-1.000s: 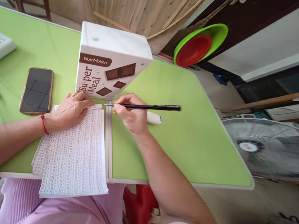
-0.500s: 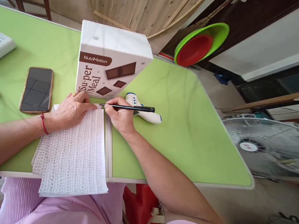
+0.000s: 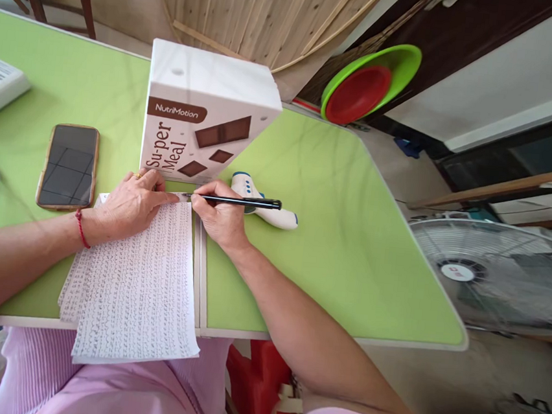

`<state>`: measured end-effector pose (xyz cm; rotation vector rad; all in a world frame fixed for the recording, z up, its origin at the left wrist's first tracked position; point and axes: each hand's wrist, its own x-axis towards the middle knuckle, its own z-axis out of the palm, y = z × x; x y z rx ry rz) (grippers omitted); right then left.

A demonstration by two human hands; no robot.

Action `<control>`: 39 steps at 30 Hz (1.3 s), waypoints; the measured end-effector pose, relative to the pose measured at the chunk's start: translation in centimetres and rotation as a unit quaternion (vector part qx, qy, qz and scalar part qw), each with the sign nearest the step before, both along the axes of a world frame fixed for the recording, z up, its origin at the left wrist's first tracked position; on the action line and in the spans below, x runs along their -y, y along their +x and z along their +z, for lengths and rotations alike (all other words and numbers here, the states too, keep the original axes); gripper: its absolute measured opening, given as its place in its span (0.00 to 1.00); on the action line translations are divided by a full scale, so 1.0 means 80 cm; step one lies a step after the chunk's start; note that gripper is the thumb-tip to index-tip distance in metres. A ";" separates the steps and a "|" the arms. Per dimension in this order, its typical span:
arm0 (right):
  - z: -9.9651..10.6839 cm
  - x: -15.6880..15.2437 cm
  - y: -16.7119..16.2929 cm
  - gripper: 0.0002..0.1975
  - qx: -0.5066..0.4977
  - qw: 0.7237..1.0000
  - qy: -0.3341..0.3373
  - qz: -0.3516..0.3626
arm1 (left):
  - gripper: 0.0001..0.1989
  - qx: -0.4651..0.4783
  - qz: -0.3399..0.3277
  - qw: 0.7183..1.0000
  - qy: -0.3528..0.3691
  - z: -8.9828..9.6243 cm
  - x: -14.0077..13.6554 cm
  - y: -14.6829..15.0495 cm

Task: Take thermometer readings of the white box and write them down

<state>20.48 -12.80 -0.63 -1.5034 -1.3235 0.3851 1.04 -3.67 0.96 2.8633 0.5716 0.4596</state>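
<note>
Head view: right hand (image 3: 221, 220) closed around a black pen (image 3: 232, 199), tip at the far right corner of the written sheet (image 3: 137, 272); left hand (image 3: 129, 206) flat and open, pinning the sheet's far edge on the desk (image 3: 349, 253). Near end hanging over the desk edge onto the lap, so likely to slide or crease under a slack press. Could smudge fresh ink, or bump the thermometer (image 3: 268, 209) just right of the pen.

Home room (green table (image 3: 351, 240), floor fan (image 3: 498, 274), plastic basins (image 3: 371, 79))
</note>
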 end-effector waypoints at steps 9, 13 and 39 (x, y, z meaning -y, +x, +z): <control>-0.001 -0.001 0.000 0.05 0.001 1.000 0.001 -0.026 | 0.22 0.012 0.002 1.000 -0.001 -0.002 -0.001 -0.001; -0.002 -0.002 -0.001 0.05 -0.002 1.000 0.006 -0.018 | 0.22 0.007 0.000 1.000 -0.002 0.000 0.000 -0.001; 0.000 0.000 0.000 0.05 0.011 1.000 0.001 -0.009 | 0.21 0.013 0.003 1.000 -0.012 -0.002 0.000 0.000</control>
